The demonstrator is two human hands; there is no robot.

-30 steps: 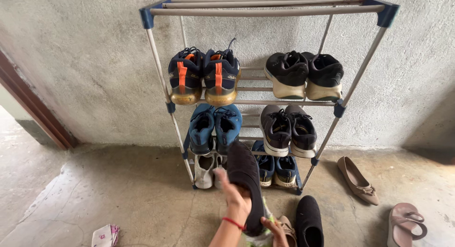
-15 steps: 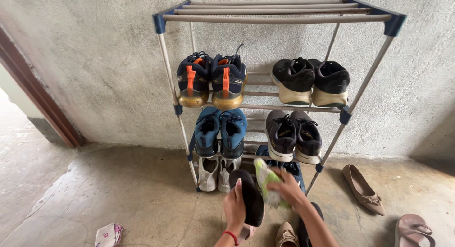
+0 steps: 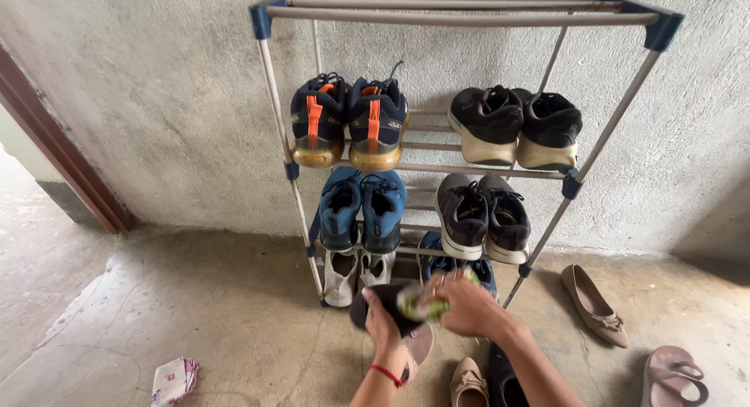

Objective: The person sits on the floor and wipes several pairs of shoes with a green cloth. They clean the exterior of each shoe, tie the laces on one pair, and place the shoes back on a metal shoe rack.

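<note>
A small patterned cloth (image 3: 173, 378) lies on the floor (image 3: 195, 313) near the lower left corner. At the foot of the shoe rack (image 3: 275, 102), the left hand (image 3: 381, 323) is closed around a black shoe (image 3: 383, 304), holding it tilted just above the floor in front of the bottom shelf. The right hand (image 3: 467, 307) is closed on a green rag (image 3: 418, 304) pressed against that shoe. Wiping well likely means a firm left grip and steady strokes along the shoe's upper. To the right, a tan flat (image 3: 594, 305) and a pink sandal (image 3: 673, 373) rest on the floor.
</note>
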